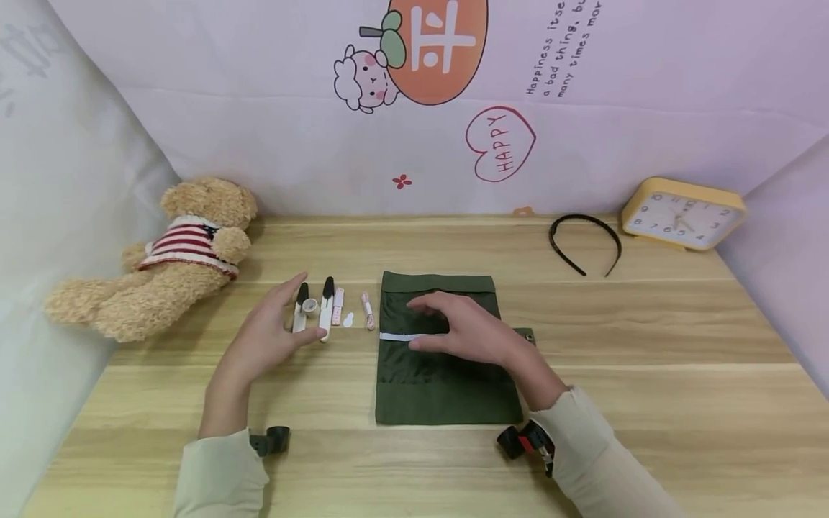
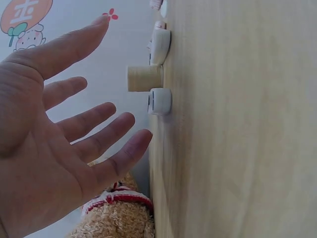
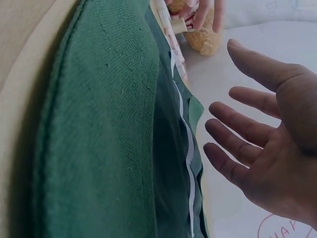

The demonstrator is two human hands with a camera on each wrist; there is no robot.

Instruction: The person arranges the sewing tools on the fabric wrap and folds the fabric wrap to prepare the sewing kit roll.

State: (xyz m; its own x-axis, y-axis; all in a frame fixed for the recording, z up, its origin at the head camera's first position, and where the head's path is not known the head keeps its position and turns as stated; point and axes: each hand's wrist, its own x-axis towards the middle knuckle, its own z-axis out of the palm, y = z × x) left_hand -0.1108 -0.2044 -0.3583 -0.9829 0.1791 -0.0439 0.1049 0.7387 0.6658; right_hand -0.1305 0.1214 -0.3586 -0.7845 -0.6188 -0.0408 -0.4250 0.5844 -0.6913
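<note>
My left hand [image 1: 264, 332] hovers with spread fingers beside a row of small items, holding none of them. Closest to it are two white tools with black tips [image 1: 327, 306] and a small thread spool [image 1: 311, 308] standing between them. Right of these lie a pink folded strip [image 1: 338, 308], a tiny white flat piece [image 1: 348, 319] and a pink-and-white bundle [image 1: 368, 311]. My right hand [image 1: 468, 327] is over an unfolded dark green cloth pouch [image 1: 447, 404], fingers apart and nothing in them. A white elastic band [image 1: 396, 337] crosses the pouch, partly hidden by that hand.
A teddy bear [image 1: 175, 288] in a striped top leans at the left back. At the back right are a black headband [image 1: 586, 218] and a yellow-framed clock [image 1: 683, 214]. A printed cloth backdrop [image 1: 291, 158] borders the wooden table [image 1: 648, 417].
</note>
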